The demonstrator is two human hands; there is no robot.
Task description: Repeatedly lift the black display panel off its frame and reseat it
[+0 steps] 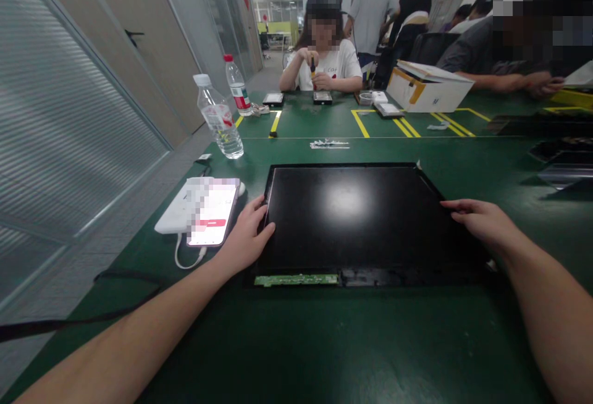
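A black flat display panel (356, 218) lies on the green table mat (324, 342) in front of me, with a thin green circuit strip (296, 280) along its near edge. My left hand (248, 237) grips the panel's left edge, thumb on top and fingers curled round the side. My right hand (482, 222) rests on the panel's right edge, fingers curved over it.
A lit phone (213, 215) on a white power bank (178, 209) with a cable lies left of the panel. Two water bottles (217, 117) stand at the back left. A person (324, 52) works across the table beside a white cardboard box (428, 86). Dark panels (563, 166) sit at right.
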